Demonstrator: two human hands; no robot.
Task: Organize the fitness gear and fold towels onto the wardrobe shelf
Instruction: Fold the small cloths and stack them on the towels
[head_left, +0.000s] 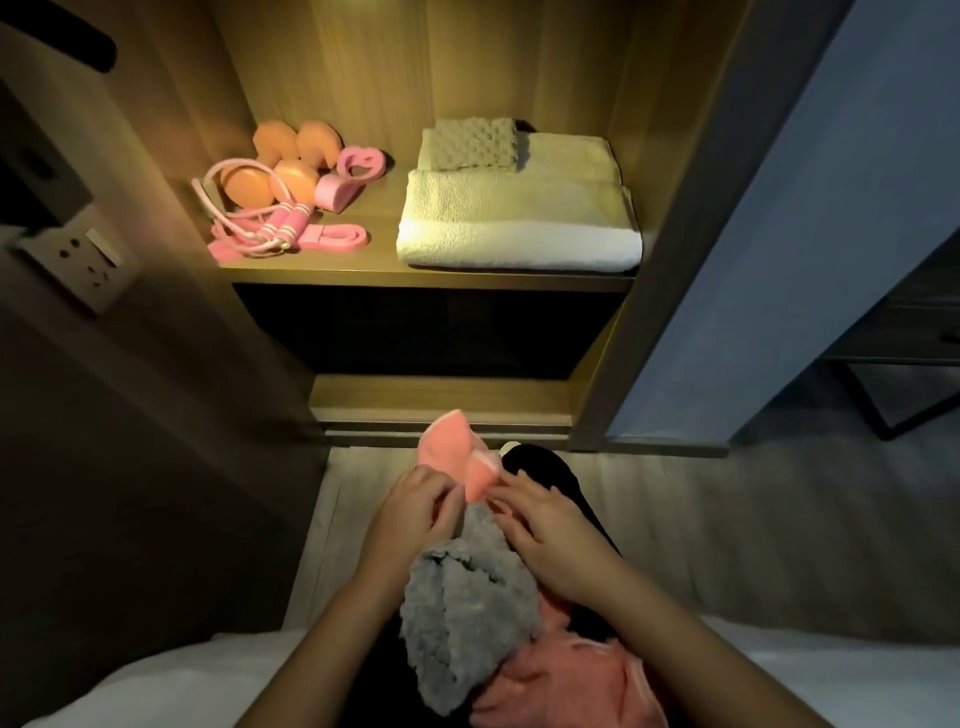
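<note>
Both hands, left (413, 512) and right (540, 525), pinch the pink towel (454, 462) between fingertips.

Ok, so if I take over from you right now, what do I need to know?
Left hand and right hand both pinch the pink towel over the lap.
Gray towel lies on the lap below them, unfolded.
Done: dumbbells, jump rope and bands sit on the left of the shelf; folded towels are stacked on its right.
Left: fold the pink towel and the gray one, then put them on the shelf.
</note>
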